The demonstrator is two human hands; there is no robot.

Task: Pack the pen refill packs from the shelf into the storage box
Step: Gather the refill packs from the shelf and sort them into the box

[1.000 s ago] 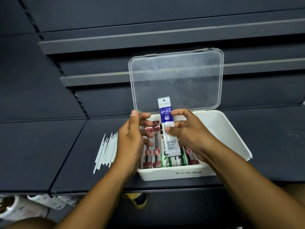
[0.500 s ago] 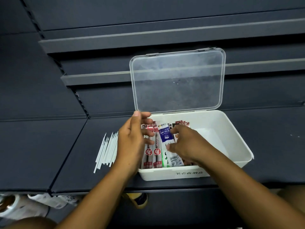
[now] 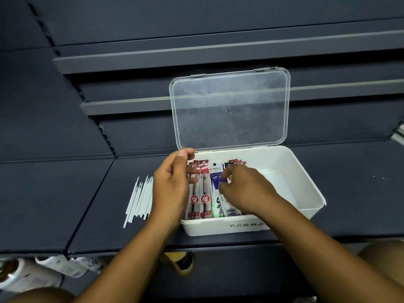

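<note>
A white storage box [image 3: 310, 189] stands on the dark shelf with its clear lid [image 3: 229, 110] raised. Several pen refill packs lie in its left half: red packs [image 3: 200, 189] and a blue-and-white pack [image 3: 216, 174] beside them. My right hand [image 3: 247, 189] reaches into the box, its curled fingertips and thumb on the blue-and-white pack, which lies flat among the others. My left hand [image 3: 170, 186] hovers at the box's left wall with relaxed fingers touching the red packs. The right half of the box is bare.
A bundle of thin white loose refills [image 3: 140, 197] lies on the shelf [image 3: 65, 204] left of the box. Empty dark shelf boards rise behind. Below the shelf edge, wrapped items [image 3: 26, 274] sit at lower left.
My right hand has brought the blue-and-white pack down from upright above the box to lying flat inside it. My left hand has stayed at the box's left side.
</note>
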